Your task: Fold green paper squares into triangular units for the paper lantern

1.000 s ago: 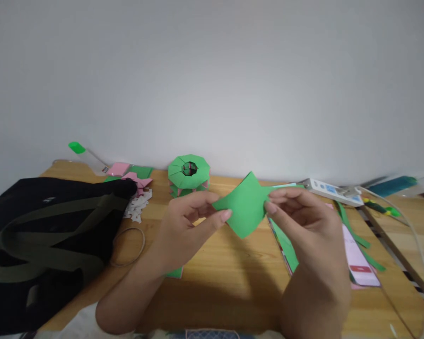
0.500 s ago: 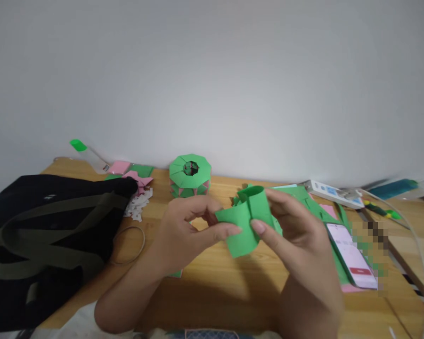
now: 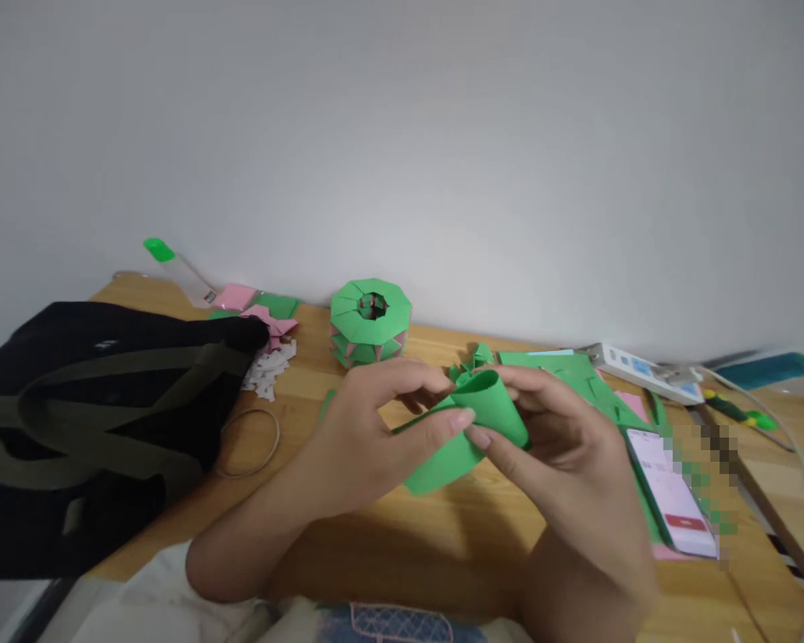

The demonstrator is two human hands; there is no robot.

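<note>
Between my two hands is a strip of green paper (image 3: 442,464), its right end curled round into a loop. My left hand (image 3: 381,438) pinches it with the thumb on the near face, close to the loop's seam. From the right side my right hand (image 3: 563,446) grips the loop, thumb tip beside the left thumb and fingers behind the paper. Parts of the fingers are hidden by the strip. Behind the hands stands a folded green and pink paper ring (image 3: 372,314), and small green paper pieces (image 3: 479,357) lie just beyond the strip.
A black bag (image 3: 94,429) covers the table's left side, near white paper scraps (image 3: 268,368) and a pink folded piece (image 3: 272,323). To the right lie a phone (image 3: 670,491), green sheets (image 3: 569,379), a power strip (image 3: 643,371) and a white cable (image 3: 794,473).
Both thumbs have come together at the loop's seam; the left hand has moved right along the strip. The strip has tilted and its loop looks more closed. The view has shifted slightly.
</note>
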